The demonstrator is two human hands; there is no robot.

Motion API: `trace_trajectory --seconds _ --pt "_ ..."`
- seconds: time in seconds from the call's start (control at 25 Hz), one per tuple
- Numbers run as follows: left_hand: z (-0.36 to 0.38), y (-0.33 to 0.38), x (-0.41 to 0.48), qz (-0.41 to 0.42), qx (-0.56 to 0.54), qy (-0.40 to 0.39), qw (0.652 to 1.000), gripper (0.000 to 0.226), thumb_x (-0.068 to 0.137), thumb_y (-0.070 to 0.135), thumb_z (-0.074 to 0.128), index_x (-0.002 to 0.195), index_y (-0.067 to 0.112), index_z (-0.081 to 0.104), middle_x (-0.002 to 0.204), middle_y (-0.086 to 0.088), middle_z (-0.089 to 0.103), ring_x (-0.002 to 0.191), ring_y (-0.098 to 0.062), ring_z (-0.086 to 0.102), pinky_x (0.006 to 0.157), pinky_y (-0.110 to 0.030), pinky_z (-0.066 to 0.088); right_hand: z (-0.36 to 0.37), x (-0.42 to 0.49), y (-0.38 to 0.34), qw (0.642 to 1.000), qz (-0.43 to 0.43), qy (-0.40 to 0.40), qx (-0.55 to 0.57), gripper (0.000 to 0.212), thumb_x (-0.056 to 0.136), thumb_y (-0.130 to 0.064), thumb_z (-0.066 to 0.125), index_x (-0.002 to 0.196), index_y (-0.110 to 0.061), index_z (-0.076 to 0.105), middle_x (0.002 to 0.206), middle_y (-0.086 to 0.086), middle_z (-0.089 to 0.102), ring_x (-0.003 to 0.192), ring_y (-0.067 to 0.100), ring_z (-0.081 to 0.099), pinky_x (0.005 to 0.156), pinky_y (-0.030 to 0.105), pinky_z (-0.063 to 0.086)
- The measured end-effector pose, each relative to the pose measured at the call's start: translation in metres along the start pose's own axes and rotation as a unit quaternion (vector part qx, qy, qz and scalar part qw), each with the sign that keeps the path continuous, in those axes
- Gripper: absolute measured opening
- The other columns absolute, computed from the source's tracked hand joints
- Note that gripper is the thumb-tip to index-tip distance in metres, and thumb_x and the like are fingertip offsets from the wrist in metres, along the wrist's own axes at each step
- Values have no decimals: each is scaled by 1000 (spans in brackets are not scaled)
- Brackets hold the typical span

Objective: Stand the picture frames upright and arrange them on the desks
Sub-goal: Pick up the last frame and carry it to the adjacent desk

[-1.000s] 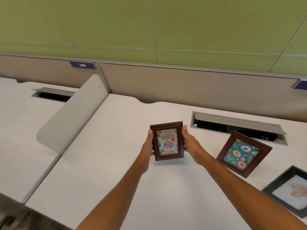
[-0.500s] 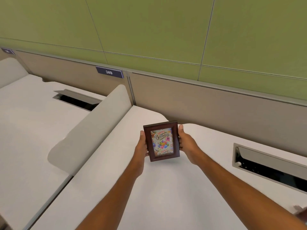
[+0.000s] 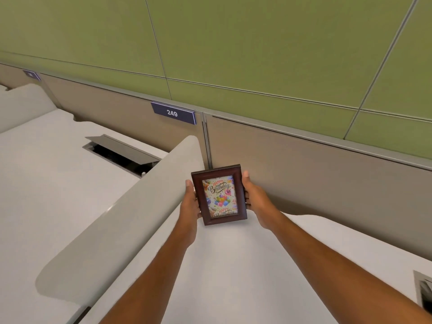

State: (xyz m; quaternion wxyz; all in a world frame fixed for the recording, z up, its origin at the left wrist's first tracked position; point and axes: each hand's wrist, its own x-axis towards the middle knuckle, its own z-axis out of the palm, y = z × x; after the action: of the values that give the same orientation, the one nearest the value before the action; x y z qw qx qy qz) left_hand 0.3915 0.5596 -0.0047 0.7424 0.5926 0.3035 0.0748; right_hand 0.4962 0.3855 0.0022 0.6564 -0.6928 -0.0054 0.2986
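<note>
A small dark brown picture frame (image 3: 219, 194) with a "Happy Birthday" balloon picture faces me, upright and slightly tilted. My left hand (image 3: 192, 202) grips its left edge and my right hand (image 3: 253, 195) grips its right edge. The frame is near the far left corner of the white desk (image 3: 233, 265), close to the beige back panel; its lower edge is at or just above the desk top, and I cannot tell if it touches. No other frames are in view.
A rounded grey divider (image 3: 131, 213) separates this desk from the left desk (image 3: 46, 183), which has an open cable hatch (image 3: 121, 153). A "249" label (image 3: 173, 112) sits on the beige back panel (image 3: 304, 174). Another cable hatch (image 3: 424, 291) shows at the right edge.
Both hands carried the birthday frame to the left and toward the back panel, into the desk's far left corner. The donut frame and the black frame have dropped out of view on the right.
</note>
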Motion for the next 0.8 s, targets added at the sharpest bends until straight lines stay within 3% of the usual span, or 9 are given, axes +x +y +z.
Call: trace_trajectory --seconds 0.12,0.24,0.52,0.68,0.8 --pt "-7 8 36 -5 -7 12 1000 86 101 83 25 140 22 70 133 -5 80 123 -28 76 114 -51 52 9 29 -1 1000 -1 -8 7 55 103 -75 35 102 -36 75 95 -16 82 93 6 77 78 29 57" --pt "-9 13 62 -6 6 17 1000 79 102 81 23 128 26 73 123 0 82 114 -25 77 111 -49 52 15 50 -1 1000 4 -10 15 56 102 -76 34 105 -37 74 103 -12 80 98 10 76 78 29 57" --pt "-20 17 93 -6 15 2 1000 94 100 84 19 149 19 65 142 -9 74 130 -34 71 107 -45 51 27 78 1 1000 6 -10 5 57 102 -77 33 103 -37 73 102 -11 79 98 11 75 80 31 56" --pt "-20 16 95 -1 15 0 1000 110 80 92 27 151 18 65 143 -9 75 126 -31 73 100 -41 54 26 82 1 1000 13 -11 7 59 101 -78 33 104 -35 74 101 -11 79 98 12 75 77 31 56" --pt "-21 12 91 9 30 6 999 110 78 92 28 151 18 65 142 -7 75 123 -28 75 99 -39 56 26 80 2 1000 14 -8 8 58 100 -79 32 102 -38 73 95 -16 79 91 7 76 72 28 56"
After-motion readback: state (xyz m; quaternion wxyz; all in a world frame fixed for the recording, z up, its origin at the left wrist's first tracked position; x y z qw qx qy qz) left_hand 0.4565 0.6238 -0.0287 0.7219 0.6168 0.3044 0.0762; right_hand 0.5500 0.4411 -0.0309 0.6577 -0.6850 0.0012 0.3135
